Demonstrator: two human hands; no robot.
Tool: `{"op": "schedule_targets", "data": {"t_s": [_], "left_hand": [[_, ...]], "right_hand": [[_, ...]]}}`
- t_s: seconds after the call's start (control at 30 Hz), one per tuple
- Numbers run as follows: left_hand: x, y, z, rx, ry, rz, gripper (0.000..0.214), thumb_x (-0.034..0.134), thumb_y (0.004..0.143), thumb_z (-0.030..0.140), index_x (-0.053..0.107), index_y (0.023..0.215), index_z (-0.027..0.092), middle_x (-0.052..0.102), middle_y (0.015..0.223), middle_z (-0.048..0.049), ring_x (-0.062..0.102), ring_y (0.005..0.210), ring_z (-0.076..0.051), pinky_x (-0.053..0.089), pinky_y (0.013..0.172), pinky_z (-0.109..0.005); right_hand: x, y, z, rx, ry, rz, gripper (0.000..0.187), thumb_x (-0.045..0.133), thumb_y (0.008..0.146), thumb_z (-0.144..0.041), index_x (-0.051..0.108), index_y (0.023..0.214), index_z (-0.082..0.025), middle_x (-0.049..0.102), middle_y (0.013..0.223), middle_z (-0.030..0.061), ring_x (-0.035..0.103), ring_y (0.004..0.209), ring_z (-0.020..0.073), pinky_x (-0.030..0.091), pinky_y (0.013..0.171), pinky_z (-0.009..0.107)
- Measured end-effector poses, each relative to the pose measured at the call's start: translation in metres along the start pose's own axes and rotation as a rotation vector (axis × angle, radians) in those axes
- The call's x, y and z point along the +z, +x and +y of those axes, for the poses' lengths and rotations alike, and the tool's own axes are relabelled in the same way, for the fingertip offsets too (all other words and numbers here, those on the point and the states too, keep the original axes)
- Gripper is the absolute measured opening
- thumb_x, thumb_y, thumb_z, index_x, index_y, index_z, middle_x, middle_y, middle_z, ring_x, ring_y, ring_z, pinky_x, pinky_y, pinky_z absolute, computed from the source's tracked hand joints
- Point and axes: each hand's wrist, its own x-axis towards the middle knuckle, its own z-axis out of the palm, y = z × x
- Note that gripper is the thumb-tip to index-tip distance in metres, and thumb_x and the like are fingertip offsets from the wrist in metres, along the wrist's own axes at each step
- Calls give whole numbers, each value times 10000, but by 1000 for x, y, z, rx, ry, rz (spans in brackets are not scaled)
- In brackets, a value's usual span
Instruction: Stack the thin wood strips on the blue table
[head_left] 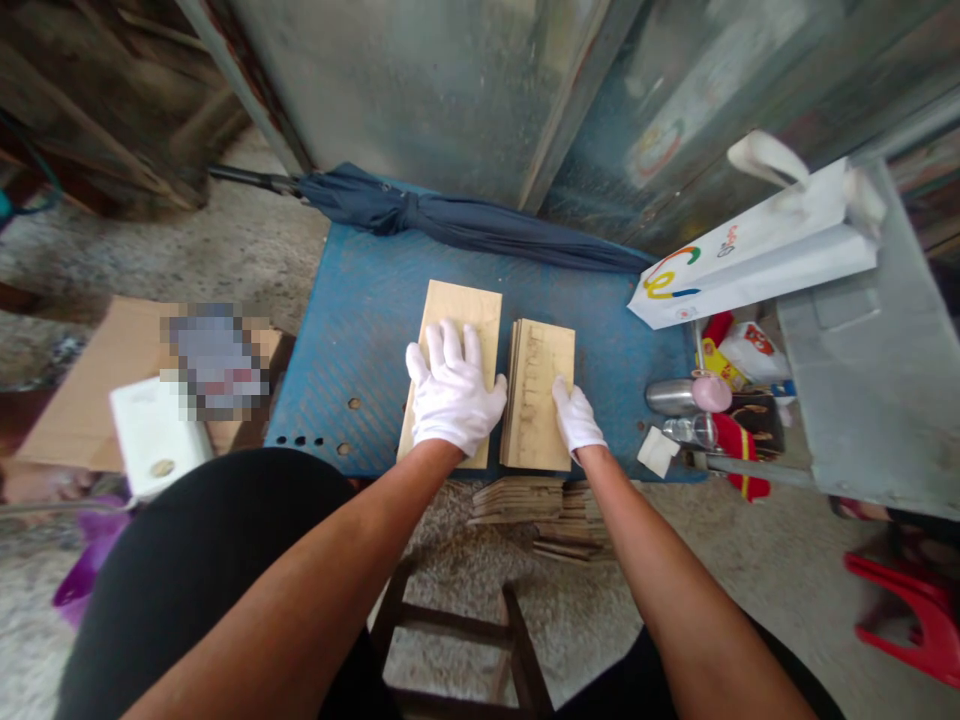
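Observation:
Two stacks of thin wooden boards lie side by side on a blue table [360,300]. My left hand [452,390], in a white glove, rests flat with fingers stretched out on the left stack [469,305]. My right hand [576,415], also gloved, grips the right edge of the right stack [536,400], thumb on top and fingers hidden beneath or beside it. The right stack's top board shows a dark streak of marks along its length.
A folded dark umbrella [450,215] lies along the table's back edge. A white paper bag [750,255], a metal flask [671,397] and small items crowd the right. More boards [540,505] sit below the table's front. A cardboard box [112,380] stands left, a red stool [915,610] right.

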Motion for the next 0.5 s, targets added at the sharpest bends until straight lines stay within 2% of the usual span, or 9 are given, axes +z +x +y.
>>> {"op": "schedule_targets", "data": {"t_s": [0.13,0.23,0.3,0.37,0.43,0.5], "left_hand": [[0,0,0,5,11,27,852,438,962,556,307,1616,26,239,1687,-299,180,1584,-448,182,1249,-667],[-2,0,-2,20,21,48,852,423,972,573,322,1608,15,253,1678,-307,204,1575,-450,194,1245,-661],[-5,-1,-3,33,34,28,861,419,978,587,322,1609,9,246,1682,-306,192,1580,-448,175,1252,-655],[-9,-5,-2,25,31,4,876,432,976,597,320,1608,0,237,1684,-312,168,1587,-456,159,1258,-651],[-11,-16,2,6,-13,38,885,469,968,584,323,1601,-17,224,1682,-324,156,1587,-469,168,1263,-642],[-12,-37,8,39,-107,92,853,519,961,512,327,1597,-23,232,1687,-303,176,1592,-437,192,1283,-587]], "right_hand": [[-9,-16,-16,71,29,32,728,421,950,-744,656,1216,-108,675,1284,220,616,1245,320,433,1106,390],[-24,-48,-18,-24,104,29,709,338,928,-814,669,990,-190,724,1032,128,652,1049,282,469,1015,373],[-34,-76,-7,-85,210,3,725,331,889,-873,651,876,-222,711,903,71,645,977,260,474,977,357],[-41,-108,11,-74,327,-40,762,382,834,-927,666,852,-220,717,904,67,646,993,270,474,977,367],[-45,-140,31,20,459,-85,793,475,765,-962,700,882,-210,736,959,93,662,1044,296,492,969,383],[-46,-171,47,107,611,-101,813,580,695,-967,730,952,-211,751,1046,119,672,1112,311,508,976,386]]}}
